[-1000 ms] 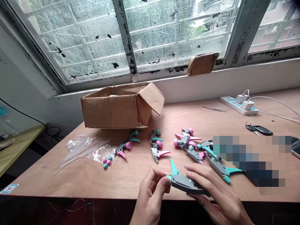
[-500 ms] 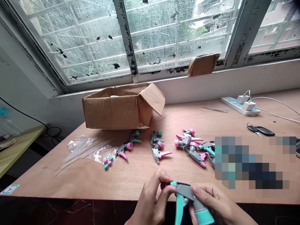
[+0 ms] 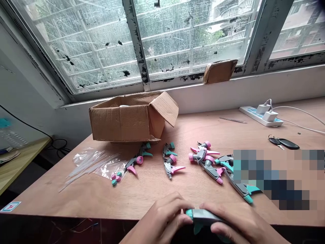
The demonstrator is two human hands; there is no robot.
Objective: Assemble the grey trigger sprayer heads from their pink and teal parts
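Observation:
Near the table's front edge, a grey and teal spray trigger head (image 3: 204,217) is held between both hands. My left hand (image 3: 169,215) pinches its teal nozzle end. My right hand (image 3: 236,220) wraps round its grey body from the other side. Behind them lie a grey and pink spray head (image 3: 169,167), a pile of pink and grey ones (image 3: 209,166), and a teal and grey one (image 3: 240,188) at the right. Small pink and teal caps (image 3: 114,182) sit further left, beside another pink-trigger spray head (image 3: 132,166).
An open cardboard box (image 3: 119,123) stands at the back. Thin clear tubes (image 3: 86,166) and plastic bags lie left. At the right are a power strip (image 3: 261,117), keys (image 3: 286,143) and a thin metal rod (image 3: 232,120). A blurred patch covers the right side.
The held spray head has turned so its grey top shows and its teal trigger is mostly hidden. My right hand has moved over its body. My left hand stays at the nozzle.

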